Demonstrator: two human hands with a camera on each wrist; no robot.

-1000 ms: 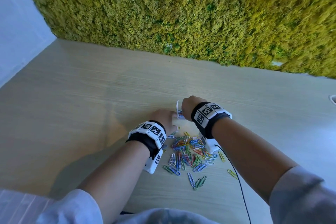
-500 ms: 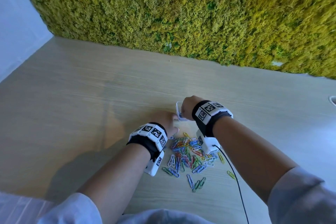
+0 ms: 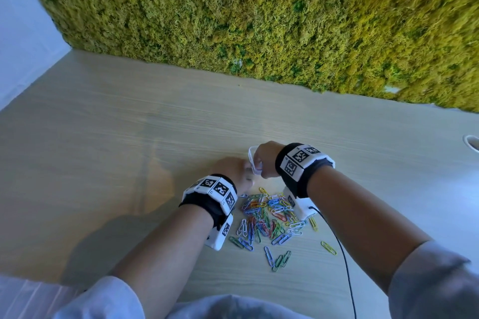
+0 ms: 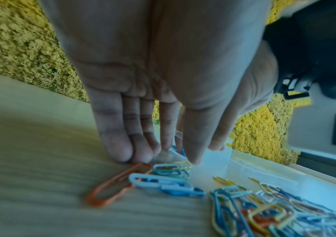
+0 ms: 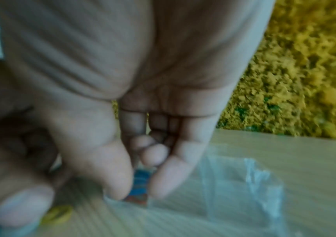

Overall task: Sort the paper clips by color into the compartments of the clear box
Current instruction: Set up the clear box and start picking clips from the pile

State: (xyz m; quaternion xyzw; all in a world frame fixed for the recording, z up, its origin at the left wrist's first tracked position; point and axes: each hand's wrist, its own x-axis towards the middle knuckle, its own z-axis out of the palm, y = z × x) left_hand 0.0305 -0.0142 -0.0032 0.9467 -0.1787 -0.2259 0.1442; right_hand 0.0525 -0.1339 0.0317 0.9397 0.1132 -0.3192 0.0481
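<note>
My 2 hands meet over a pale wooden table [image 3: 108, 142], in front of a wall of yellow-green moss [image 3: 259, 13].

My right hand [image 3: 264, 159] is over the clear box [image 3: 252, 160], which sits on the table just beyond the heap of paper clips [image 3: 269, 212]. In the right wrist view my thumb and fingers [image 5: 163, 181] curl downward with their tips close together at the near edge of the box [image 5: 244, 184]; something small, blue and blurred shows in the narrow gap between them, but I cannot tell whether I am pinching it.

My left hand [image 3: 233, 171] is just left of the box. In the left wrist view its fingers [image 4: 120, 144] are straight and pressed together, tips touching the table, holding nothing. An orange paper clip [image 4: 118, 182] lies just in front of those fingertips, with pale blue and green clips beside it.

The heap of mixed colours lies between my wrists, with a few green, blue and yellow strays nearer me. A black cable [image 3: 342, 261] runs back from my right wrist.
</note>
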